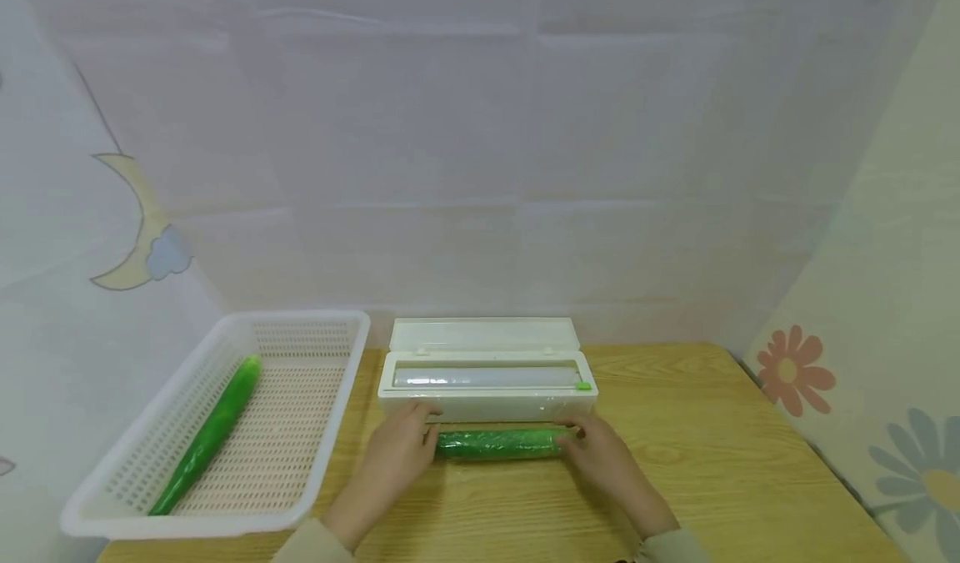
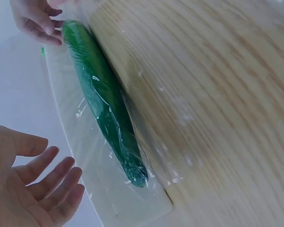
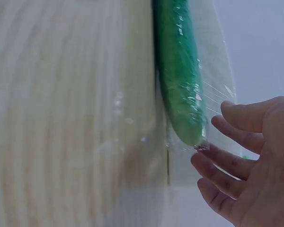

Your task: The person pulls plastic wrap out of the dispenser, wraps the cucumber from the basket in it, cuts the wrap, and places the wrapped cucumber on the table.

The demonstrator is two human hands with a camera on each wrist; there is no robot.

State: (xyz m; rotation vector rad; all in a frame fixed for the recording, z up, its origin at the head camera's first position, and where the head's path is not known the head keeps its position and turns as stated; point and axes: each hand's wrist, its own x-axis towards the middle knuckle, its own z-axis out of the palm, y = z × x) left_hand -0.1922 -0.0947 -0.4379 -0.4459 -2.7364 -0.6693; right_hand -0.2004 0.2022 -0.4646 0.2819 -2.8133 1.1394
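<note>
A green cucumber (image 1: pixel 498 444) under clear cling film (image 2: pixel 156 156) lies lengthwise just in front of a white cling film dispenser (image 1: pixel 487 409). My left hand (image 1: pixel 401 442) is by its left end; in the left wrist view that hand (image 2: pixel 38 184) has its fingers spread and loosely bent, apart from the cucumber. At the other end is my right hand (image 1: pixel 596 450). In the right wrist view, the right hand's (image 3: pixel 246 165) fingertips come right at the wrapped, paler tip of the cucumber (image 3: pixel 180 80), fingers loosely bent and thumb apart from them.
The dispenser's lid (image 1: pixel 483 334) stands raised at the back, showing a film roll (image 1: pixel 487 377) and a small green slider (image 1: pixel 583 386). On the left, a white plastic basket (image 1: pixel 358 379) holds another cucumber (image 1: pixel 210 438). Behind the wooden table (image 1: pixel 675 404) hangs a pale cloth (image 1: pixel 480 129).
</note>
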